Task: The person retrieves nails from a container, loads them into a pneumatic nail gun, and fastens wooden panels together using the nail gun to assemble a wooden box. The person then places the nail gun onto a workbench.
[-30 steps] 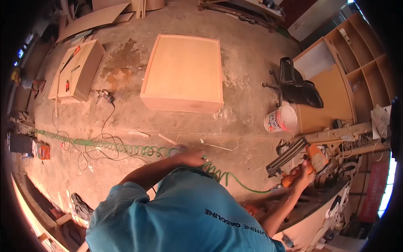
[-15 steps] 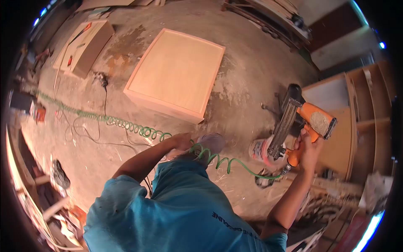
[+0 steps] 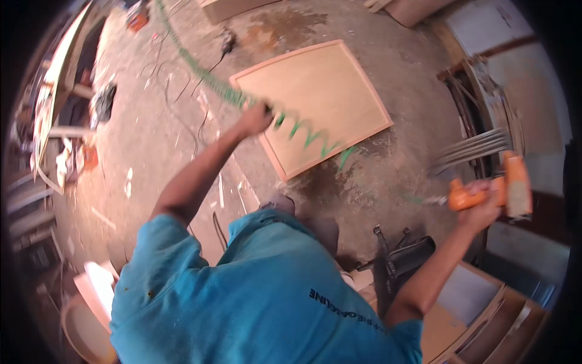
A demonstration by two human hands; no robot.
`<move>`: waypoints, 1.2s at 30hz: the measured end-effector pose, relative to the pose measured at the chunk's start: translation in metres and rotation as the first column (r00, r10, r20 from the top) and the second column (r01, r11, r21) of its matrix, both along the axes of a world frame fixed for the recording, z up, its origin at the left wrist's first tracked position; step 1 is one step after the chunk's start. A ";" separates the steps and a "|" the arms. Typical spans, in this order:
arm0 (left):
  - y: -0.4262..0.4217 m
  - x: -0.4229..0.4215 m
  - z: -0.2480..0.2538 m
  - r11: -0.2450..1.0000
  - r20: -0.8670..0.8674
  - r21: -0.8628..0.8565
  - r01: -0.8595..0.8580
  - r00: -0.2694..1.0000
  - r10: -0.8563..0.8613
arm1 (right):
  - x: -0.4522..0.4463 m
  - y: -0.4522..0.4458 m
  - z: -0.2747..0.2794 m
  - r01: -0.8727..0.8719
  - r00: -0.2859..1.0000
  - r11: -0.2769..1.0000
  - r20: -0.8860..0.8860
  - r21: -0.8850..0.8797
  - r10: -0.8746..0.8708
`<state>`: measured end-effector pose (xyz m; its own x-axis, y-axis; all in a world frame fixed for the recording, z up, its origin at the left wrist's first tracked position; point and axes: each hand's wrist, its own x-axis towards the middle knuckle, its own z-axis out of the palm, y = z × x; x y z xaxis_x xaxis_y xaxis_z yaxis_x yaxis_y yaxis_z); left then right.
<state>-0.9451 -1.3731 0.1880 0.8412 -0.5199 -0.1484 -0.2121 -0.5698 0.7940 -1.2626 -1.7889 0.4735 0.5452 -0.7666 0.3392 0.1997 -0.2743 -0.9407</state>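
Two hands (image 3: 257,118) (image 3: 481,210), one nailer (image 3: 517,185), one hose (image 3: 231,95)

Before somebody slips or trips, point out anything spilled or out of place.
A brown stain discolours the floor beyond the wooden panel; whether it's wet, I can't tell. Loose cords lie untidily left of the left hand, a possible snag.

Below me the concrete floor (image 3: 142,203) bore a brown stain (image 3: 285,27). On it I saw a pale wooden box (image 3: 333,91) with a raised rim, a corded power tool (image 3: 228,41), thin wood scraps (image 3: 221,192), a dark bundle (image 3: 105,102) and, near my right arm, a black chair (image 3: 412,255).
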 end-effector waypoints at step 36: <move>-0.275 -0.244 -0.405 -0.795 -0.543 0.012 -0.607 -0.671 0.504 | 0.276 0.058 -0.535 -0.852 -0.379 -0.462 -0.900 0.248 0.215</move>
<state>-1.1890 -1.6480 -0.2166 -0.1861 0.7872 -0.5879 0.1497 0.6141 0.7749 -0.9869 -1.7305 -0.0611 0.3233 0.7634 -0.5592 0.4986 -0.6397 -0.5850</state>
